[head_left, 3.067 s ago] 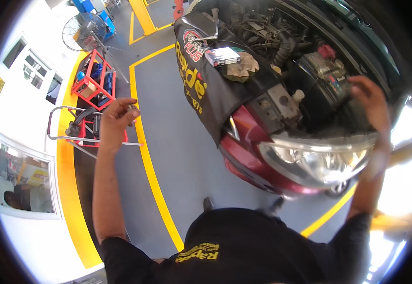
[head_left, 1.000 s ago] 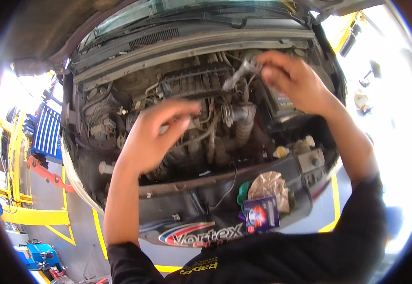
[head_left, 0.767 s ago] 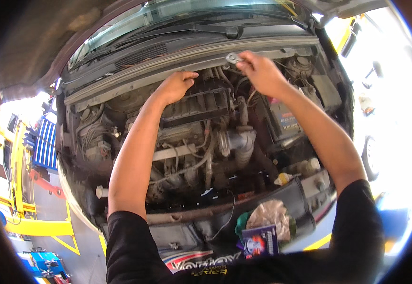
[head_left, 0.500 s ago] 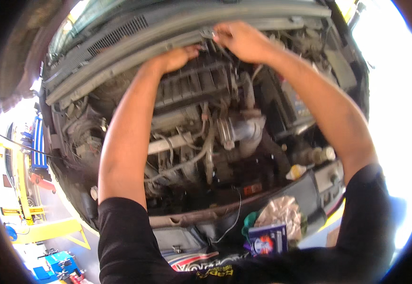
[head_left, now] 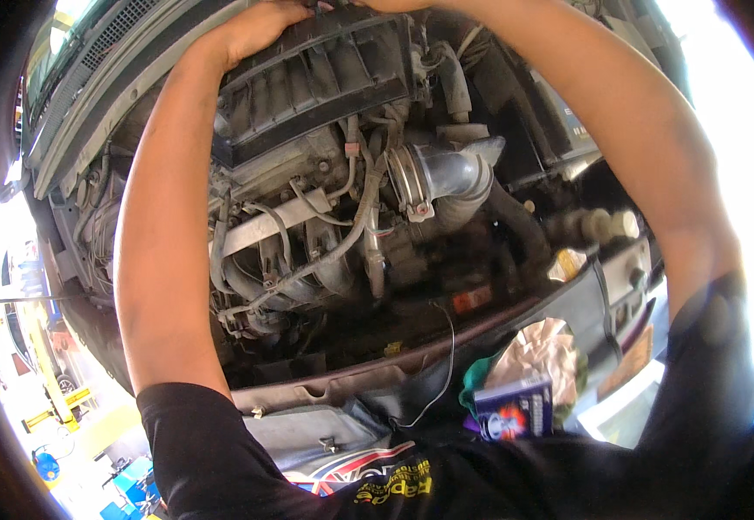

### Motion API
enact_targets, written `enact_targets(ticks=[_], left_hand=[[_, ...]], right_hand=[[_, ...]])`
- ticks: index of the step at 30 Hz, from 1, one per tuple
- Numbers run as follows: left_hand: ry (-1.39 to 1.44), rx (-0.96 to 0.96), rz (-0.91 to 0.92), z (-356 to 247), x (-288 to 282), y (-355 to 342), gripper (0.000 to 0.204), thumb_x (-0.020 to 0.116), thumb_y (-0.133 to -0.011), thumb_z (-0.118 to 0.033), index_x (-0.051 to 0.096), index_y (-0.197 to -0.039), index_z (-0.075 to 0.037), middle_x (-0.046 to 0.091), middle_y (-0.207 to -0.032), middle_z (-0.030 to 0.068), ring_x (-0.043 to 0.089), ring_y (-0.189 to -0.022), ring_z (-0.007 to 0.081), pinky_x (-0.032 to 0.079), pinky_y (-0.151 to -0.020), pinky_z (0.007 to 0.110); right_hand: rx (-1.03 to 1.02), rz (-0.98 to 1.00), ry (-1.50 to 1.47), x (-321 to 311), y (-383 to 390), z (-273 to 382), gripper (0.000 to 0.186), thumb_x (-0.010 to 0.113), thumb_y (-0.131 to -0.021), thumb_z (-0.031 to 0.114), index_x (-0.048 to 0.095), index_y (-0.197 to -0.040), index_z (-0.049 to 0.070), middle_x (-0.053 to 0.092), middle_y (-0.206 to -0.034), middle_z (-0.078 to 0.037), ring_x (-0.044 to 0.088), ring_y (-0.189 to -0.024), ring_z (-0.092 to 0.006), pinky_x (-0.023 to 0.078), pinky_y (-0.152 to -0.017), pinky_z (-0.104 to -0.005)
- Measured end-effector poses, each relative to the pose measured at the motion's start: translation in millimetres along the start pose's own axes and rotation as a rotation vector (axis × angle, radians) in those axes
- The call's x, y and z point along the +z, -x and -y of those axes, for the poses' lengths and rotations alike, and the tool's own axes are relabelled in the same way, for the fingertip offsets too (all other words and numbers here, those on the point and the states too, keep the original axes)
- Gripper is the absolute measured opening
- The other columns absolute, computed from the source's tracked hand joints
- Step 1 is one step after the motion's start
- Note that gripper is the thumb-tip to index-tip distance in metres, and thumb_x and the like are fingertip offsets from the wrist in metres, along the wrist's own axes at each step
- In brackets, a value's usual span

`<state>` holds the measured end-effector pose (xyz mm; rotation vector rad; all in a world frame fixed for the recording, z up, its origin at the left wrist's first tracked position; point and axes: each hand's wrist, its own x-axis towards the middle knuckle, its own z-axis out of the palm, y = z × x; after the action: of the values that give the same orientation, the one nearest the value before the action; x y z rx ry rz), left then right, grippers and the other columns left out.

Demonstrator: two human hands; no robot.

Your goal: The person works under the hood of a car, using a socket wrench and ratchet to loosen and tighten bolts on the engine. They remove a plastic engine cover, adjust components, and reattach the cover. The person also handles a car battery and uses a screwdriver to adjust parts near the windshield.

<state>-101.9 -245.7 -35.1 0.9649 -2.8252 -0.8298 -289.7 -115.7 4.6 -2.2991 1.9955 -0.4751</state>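
Note:
Both my arms reach over a car's open engine bay to the back of a black ribbed air filter housing [head_left: 320, 74]. My left hand [head_left: 264, 28] is at its back left edge, the fingers bent in and pressed together; what they hold, if anything, is hidden. Close by, my right hand [head_left: 398, 3] is mostly cut off by the picture's top edge, so its fingers are hidden. In front of the housing lie a silvery intake duct [head_left: 455, 173] with a clamp and a pale metal rail [head_left: 277, 221] among hoses and wires.
At the front edge, a dark fender cover [head_left: 368, 416] carries a purple box [head_left: 515, 407] and crumpled brown paper [head_left: 546, 347]. A thin wire [head_left: 450, 347] hangs over the edge. The battery [head_left: 563, 113] sits at right. Yellow lift parts [head_left: 56, 399] stand at far left.
The view has shifted, so the engine bay sits higher and further left, and my hands are now at the top edge. The right hand's fingers, visible before near the cowl, are now out of sight.

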Motion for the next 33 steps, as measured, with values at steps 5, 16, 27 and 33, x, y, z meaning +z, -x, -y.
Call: enact_targets(ticks=[5, 16, 27, 33], left_hand=[[-0.074, 0.111, 0.039, -16.6, -10.4, 16.6, 0.047, 0.045, -0.103, -0.038, 0.061, -0.137, -0.01, 0.063, -0.136, 0.0139, 0.058, -0.125, 0.0265, 0.04, -0.109, 0.037], [0.063, -0.036, -0.02, -18.1, -10.9, 27.8, 0.042, 0.047, -0.099, -0.034, 0.065, -0.124, -0.006, 0.066, -0.127, 0.015, 0.06, -0.112, 0.029, 0.041, -0.104, 0.039], [0.163, -0.027, 0.042, -26.8, -12.0, 36.6, 0.044, 0.051, -0.099, -0.036, 0.061, -0.129, -0.005, 0.062, -0.133, 0.0125, 0.055, -0.12, 0.0271, 0.037, -0.108, 0.039], [0.527, -0.116, 0.028, -22.2, -11.2, 39.7, 0.06, 0.052, -0.098, -0.044, 0.055, -0.14, -0.002, 0.054, -0.145, 0.0145, 0.051, -0.13, 0.0262, 0.032, -0.113, 0.037]], right_hand=[[0.033, -0.046, 0.213, 11.4, -8.3, 15.1, 0.038, 0.054, -0.1, 0.038, 0.075, -0.098, 0.006, 0.072, -0.097, -0.022, 0.068, -0.093, -0.043, 0.053, -0.083, -0.0516], [0.084, 0.144, 0.228, -8.6, -2.9, 28.8, 0.045, 0.043, -0.106, 0.041, 0.071, -0.109, 0.005, 0.071, -0.103, -0.02, 0.066, -0.101, -0.0416, 0.051, -0.087, -0.0507], [0.078, 0.281, 0.048, -4.1, -5.9, 14.0, 0.051, 0.037, -0.108, 0.045, 0.068, -0.12, 0.006, 0.07, -0.106, -0.02, 0.065, -0.102, -0.04, 0.05, -0.089, -0.0484], [0.116, 0.218, 0.234, 7.4, -3.9, 35.9, 0.056, 0.029, -0.11, 0.044, 0.07, -0.118, 0.007, 0.07, -0.104, -0.021, 0.065, -0.101, -0.041, 0.05, -0.089, -0.0509]])
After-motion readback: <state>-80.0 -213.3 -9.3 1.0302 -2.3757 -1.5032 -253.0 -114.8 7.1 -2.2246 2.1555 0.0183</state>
